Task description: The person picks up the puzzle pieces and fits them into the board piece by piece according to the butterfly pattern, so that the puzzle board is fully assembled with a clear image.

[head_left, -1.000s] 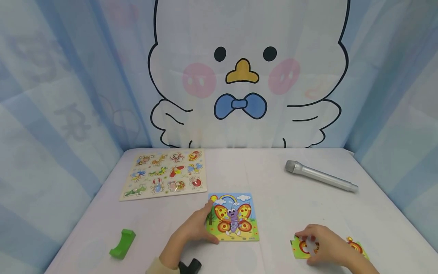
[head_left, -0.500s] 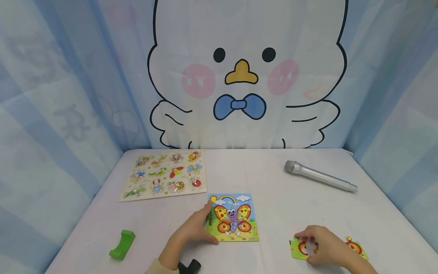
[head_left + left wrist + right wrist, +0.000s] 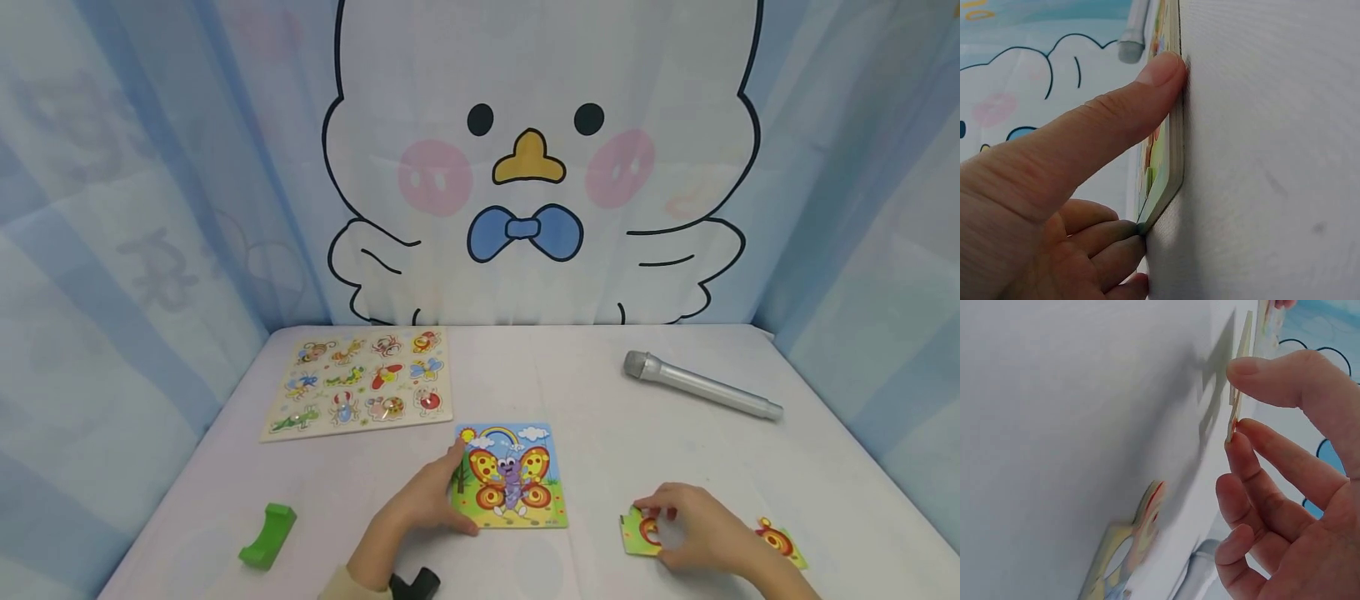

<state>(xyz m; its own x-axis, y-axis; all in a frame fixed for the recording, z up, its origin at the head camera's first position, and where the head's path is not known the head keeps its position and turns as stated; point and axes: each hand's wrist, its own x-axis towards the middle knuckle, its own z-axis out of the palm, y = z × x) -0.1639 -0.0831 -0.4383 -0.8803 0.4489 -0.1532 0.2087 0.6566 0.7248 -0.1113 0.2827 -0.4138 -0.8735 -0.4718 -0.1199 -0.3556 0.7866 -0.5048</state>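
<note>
While the left hand (image 3: 427, 500) grips a corner of the butterfly puzzle (image 3: 512, 479), purple-bodied under a rainbow (image 3: 500, 432) (lower-right print (image 3: 552, 522) too small to read), the right hand (image 3: 701, 527) pinches a green, red-ringed piece (image 3: 636, 533) just above the table (image 3: 600, 458).

the place looks like a small curtained booth with the air of a playroom, though whether it stands in a home, a studio or elsewhere cannot be told. a back curtain (image 3: 532, 83), printed with a big white cartoon bird (image 3: 525, 292) in a blue bow tie (image 3: 525, 228), hangs behind a white-covered table (image 3: 592, 454). a left curtain (image 3: 127, 275) and a right curtain (image 3: 870, 217), in similar soft blues and whites, close in the sides. playthings lie on the tabletop: a butterfly puzzle (image 3: 512, 479), an insect board (image 3: 358, 385) with its creatures in rows, a green arched block (image 3: 270, 537) and a silver microphone (image 3: 705, 386).
</note>
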